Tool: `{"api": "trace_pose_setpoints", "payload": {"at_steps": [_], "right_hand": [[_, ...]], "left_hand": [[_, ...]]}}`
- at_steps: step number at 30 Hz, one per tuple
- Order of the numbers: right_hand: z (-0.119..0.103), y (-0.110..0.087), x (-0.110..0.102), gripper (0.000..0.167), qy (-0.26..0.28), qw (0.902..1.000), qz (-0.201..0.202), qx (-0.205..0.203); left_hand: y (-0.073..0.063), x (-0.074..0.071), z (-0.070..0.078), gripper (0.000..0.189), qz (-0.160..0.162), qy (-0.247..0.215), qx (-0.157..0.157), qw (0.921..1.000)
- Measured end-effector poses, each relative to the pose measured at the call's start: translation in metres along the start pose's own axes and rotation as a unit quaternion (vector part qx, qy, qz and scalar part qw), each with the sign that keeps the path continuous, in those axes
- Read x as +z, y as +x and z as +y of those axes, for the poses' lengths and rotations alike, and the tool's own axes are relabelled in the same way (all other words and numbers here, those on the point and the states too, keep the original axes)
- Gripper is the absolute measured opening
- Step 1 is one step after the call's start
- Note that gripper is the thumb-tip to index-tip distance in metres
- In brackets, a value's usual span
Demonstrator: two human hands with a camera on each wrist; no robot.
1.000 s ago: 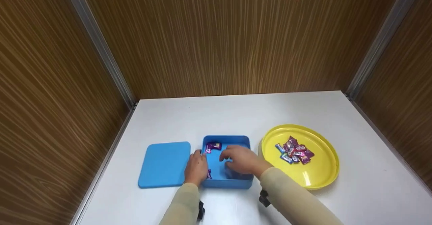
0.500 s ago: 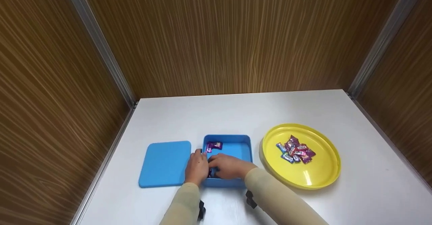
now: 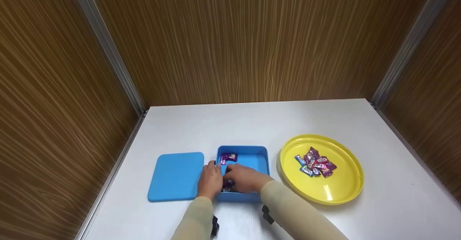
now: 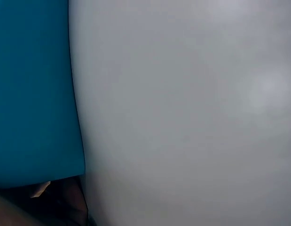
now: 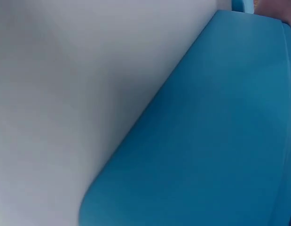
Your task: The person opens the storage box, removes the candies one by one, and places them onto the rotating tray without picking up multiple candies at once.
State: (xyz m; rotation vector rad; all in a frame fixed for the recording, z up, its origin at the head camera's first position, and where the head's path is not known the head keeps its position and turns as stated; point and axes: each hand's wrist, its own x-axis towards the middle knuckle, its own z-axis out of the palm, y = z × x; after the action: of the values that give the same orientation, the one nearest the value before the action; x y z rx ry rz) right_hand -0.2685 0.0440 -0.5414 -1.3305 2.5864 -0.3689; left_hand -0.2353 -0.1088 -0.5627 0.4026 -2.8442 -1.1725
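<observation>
An open blue box (image 3: 257,161) stands on the table. My left hand (image 3: 210,180) grips its left wall, with fingers over the rim. My right hand (image 3: 244,178) reaches down into the box's near left part, fingers curled, and pinches a dark purple wrapped candy (image 3: 229,183). The hand hides part of that candy. Two more purple candies (image 3: 228,157) lie in the far left corner of the box. In the right wrist view the box's outer wall (image 5: 192,132) fills much of the frame, and my fingers are out of sight.
Left of the box lies a flat blue lid (image 3: 175,177). To the right, a round yellow tray (image 3: 340,189) bears a heap of several small wrapped candies (image 3: 317,163). Wood-patterned panels (image 3: 230,42) enclose the white table (image 3: 180,128) at the back and sides.
My right hand has moved left and down inside the box to the near left candy, which now shows at its fingers. The left hand keeps its place on the box wall.
</observation>
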Motion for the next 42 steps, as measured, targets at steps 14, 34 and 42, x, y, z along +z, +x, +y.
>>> {"api": "trace_pose_setpoints", "payload": {"at_steps": [14,34,42], "right_hand": [[0.018,-0.019,-0.004,0.010,0.009,0.9926,0.004,0.121],[0.069,-0.058,-0.061,0.013,0.090,0.9640,0.135,0.210],[0.122,-0.117,-0.082,0.015,0.120,0.9352,0.147,0.299]], "left_hand": [[-0.001,0.001,0.000,0.046,0.003,-0.013,-0.001,0.9999],[-0.003,0.001,0.003,0.045,-0.009,-0.014,0.002,0.9999],[-0.004,0.003,0.011,0.045,-0.011,-0.021,0.000,0.9997]]}}
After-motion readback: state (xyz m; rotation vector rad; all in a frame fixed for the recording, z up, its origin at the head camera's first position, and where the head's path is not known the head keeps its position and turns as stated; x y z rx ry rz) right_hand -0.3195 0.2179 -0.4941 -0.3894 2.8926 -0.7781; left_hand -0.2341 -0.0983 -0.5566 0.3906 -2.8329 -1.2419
